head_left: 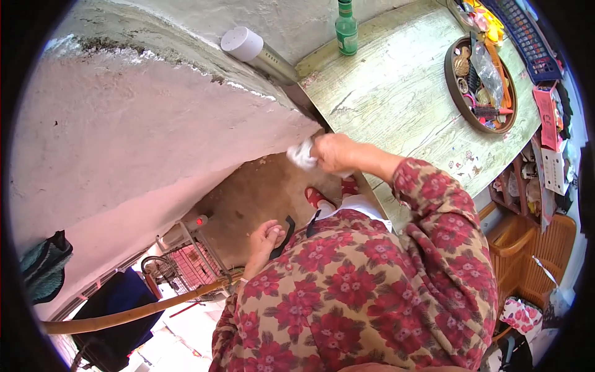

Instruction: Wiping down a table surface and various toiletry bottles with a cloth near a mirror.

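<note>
A crumpled white cloth is gripped in my right hand, beside the table's left corner and the end of the pink wall. The hand is slightly blurred, with its fingers wrapped around the cloth. Lower down, my left hand is in front of my body with its fingers curled together; I see nothing in it. A black strap hangs just to the right of that hand. The wooden table has a pale, worn wood-grain top and lies beyond my right forearm.
On the table are a green bottle and a round tray of combs and small items. A white-topped cylinder stands against the wall. A wooden pole crosses the lower left, near a wire cart. A wicker chair is at right.
</note>
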`<act>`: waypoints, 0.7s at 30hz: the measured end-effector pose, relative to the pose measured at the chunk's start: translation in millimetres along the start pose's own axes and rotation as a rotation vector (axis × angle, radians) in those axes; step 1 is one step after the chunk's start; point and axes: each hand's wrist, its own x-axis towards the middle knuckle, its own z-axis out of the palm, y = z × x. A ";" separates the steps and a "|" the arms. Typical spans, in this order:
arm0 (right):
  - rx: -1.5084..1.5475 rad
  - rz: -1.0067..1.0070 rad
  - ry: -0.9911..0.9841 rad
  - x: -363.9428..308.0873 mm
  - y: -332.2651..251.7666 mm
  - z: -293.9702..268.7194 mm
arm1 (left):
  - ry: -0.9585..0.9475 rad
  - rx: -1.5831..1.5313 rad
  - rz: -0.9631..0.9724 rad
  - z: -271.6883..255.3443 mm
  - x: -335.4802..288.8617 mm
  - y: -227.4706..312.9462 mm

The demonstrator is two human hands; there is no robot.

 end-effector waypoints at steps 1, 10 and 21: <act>0.037 0.018 0.028 -6.2 -6.8 1.5 | 0.014 0.019 -0.030 -0.3 -2.4 6.4; 0.089 0.626 0.352 -75.3 67.2 -88.7 | 0.019 -0.010 -0.011 -3.9 8.4 9.3; 0.418 0.355 0.881 30.0 181.2 -104.4 | 0.011 0.007 -0.044 5.4 6.3 17.5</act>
